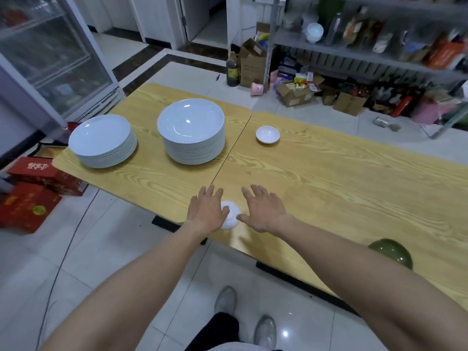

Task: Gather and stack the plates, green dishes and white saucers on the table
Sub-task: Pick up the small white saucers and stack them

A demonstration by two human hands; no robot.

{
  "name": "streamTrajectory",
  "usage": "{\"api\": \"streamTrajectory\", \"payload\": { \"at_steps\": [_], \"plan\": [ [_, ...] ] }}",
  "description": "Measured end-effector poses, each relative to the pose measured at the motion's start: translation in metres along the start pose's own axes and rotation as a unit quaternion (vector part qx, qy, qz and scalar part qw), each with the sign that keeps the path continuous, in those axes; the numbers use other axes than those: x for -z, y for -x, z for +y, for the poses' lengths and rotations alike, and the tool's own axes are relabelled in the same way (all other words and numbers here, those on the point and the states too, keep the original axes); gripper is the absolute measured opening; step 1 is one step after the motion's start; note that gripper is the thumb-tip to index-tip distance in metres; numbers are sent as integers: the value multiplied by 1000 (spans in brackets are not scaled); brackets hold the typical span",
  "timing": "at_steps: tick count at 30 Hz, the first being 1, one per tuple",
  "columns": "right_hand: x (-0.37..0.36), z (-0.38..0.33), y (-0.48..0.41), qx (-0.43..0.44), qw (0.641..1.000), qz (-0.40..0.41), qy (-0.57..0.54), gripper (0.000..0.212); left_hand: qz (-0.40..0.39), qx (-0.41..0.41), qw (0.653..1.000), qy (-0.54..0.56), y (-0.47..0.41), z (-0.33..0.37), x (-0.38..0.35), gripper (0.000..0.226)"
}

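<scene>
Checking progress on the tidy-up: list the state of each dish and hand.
Left plate stack: stacked, upright.
Taller plate stack: stacked, upright.
Far white saucer: alone, upright.
Near white saucer: upside down, partly under left hand.
Green dish: upside down, table edge.
Right hand: open, empty.

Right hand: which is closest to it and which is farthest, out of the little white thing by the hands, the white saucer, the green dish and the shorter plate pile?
From the right hand, head view:
1. Small white stack, just left of it, partly under the left hand.
2. White saucer, straight ahead, across the table.
3. Green dish, off to the right at the near edge.
4. Shorter plate stack, at the far left corner.
</scene>
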State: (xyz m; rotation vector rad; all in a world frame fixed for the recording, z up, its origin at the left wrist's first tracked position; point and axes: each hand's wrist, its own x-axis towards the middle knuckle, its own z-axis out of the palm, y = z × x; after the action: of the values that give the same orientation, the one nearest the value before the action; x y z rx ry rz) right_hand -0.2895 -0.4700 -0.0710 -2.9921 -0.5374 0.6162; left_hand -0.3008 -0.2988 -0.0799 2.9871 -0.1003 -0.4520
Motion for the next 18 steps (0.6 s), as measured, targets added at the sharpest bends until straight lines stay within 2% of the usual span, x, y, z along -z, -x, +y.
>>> {"api": "streamTrajectory", "payload": {
  "at_steps": [2,4,6,9,11,12,15,18],
  "plan": [
    [-8,-4,-9,-36,996,-15,-85,85,-13,24,998,51,-6,-7,-8,61],
    [-16,-8,-18,-93,973,-34,-210,84,-23,72,987,141,-13,-13,-17,60],
    [-23,-12,-28,-166,925,-56,-337,82,-50,137,956,255,-22,-19,-24,61],
    [-38,-17,-40,-257,837,-76,-477,66,-107,227,879,405,-34,-25,-36,56],
    [-48,-19,-48,-286,807,-86,-510,54,-113,253,860,429,-41,-27,-44,34],
    [-54,-21,-51,-295,799,-84,-517,49,-111,261,859,426,-43,-28,-49,30],
    [-64,-30,-61,-317,792,-47,-520,41,-91,297,844,438,-47,-27,-59,34],
    [-65,-35,-71,-330,776,-27,-537,42,-98,316,804,493,-54,-28,-61,36]
  ]
}}
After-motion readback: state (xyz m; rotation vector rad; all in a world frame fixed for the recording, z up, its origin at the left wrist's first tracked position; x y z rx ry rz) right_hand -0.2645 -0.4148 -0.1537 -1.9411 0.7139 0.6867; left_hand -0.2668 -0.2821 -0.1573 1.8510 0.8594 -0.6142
